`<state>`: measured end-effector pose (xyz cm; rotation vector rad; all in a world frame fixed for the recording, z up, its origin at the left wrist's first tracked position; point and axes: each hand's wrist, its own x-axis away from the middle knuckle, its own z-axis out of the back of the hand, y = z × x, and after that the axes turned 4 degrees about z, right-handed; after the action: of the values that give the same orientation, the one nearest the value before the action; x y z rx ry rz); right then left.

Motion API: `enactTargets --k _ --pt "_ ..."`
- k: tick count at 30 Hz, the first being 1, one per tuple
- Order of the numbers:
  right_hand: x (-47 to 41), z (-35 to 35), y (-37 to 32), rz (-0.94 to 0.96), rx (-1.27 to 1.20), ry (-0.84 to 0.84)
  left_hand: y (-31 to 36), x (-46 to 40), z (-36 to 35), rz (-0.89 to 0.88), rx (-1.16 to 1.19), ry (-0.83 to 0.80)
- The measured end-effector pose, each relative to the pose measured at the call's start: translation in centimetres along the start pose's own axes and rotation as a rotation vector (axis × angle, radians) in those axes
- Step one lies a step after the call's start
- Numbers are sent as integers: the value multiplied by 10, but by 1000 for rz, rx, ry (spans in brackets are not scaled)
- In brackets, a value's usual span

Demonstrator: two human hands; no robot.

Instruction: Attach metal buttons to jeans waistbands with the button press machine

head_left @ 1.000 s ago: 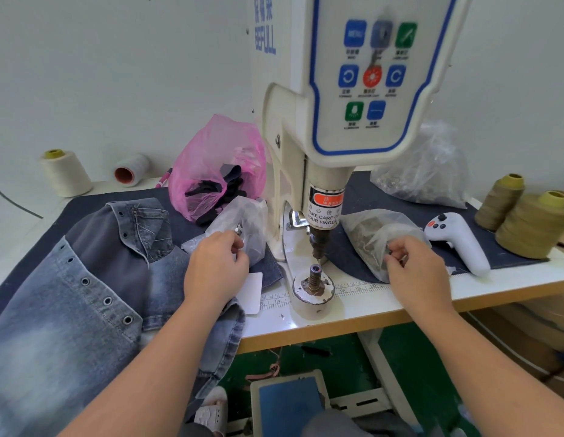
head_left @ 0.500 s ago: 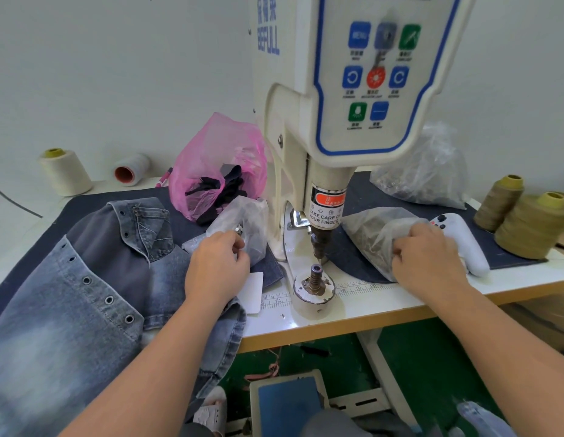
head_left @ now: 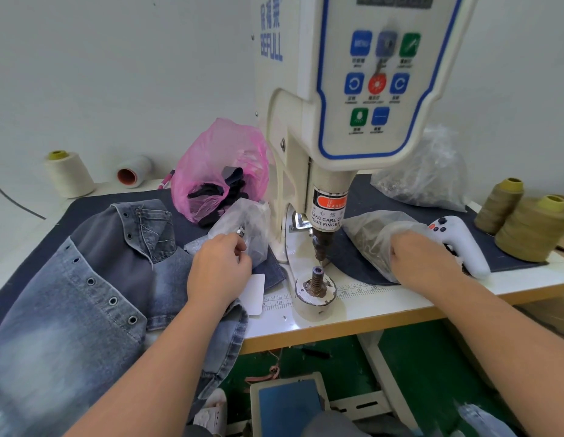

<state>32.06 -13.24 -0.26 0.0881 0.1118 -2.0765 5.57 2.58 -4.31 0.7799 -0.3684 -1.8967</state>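
The white button press machine (head_left: pixel 337 89) stands at the table's middle, its upper punch (head_left: pixel 320 247) above the lower die (head_left: pixel 316 280), nothing between them. Grey-blue jeans (head_left: pixel 85 294) with a row of metal eyelets lie at the left. My left hand (head_left: pixel 220 266) rests on the denim, its fingertips pinched on a small shiny metal piece (head_left: pixel 241 230) at the mouth of a clear bag (head_left: pixel 249 216). My right hand (head_left: pixel 422 260) reaches into a second clear bag of brownish buttons (head_left: pixel 365 231) right of the die; the plastic hides its fingertips.
A pink bag (head_left: pixel 217 165) of dark scraps sits behind the left bag. A white handheld controller (head_left: pixel 460 241) touches my right hand. Olive thread cones (head_left: pixel 532 228) stand far right, cream spools (head_left: pixel 69 175) far left. Another clear bag (head_left: pixel 432 175) lies behind. A foot pedal (head_left: pixel 290 405) is below.
My right hand has moved right and farther from me, deeper into the button bag, up against the white controller. My left hand has stayed at the left bag.
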Motion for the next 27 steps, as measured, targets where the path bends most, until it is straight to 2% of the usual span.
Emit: enactTargets --k 2,6,10,14,20,23,27 --pt "1 1 3 28 -43 24 0 0 0 1 2 -3" --pt "5 10 13 149 -127 -91 0 0 0 1 -4 -8" --pt "11 17 16 232 -160 9 0 0 0 1 -6 -4" --pt "17 21 13 216 -250 71 0 1 1 1 -10 0" --pt "34 26 -17 78 -683 253 0 0 0 -3 -19 0" --pt "44 22 -35 27 -1052 186 0 0 1 1 -18 0" --pt "53 15 -53 -35 -1392 61 0 1 1 1 -15 -2"
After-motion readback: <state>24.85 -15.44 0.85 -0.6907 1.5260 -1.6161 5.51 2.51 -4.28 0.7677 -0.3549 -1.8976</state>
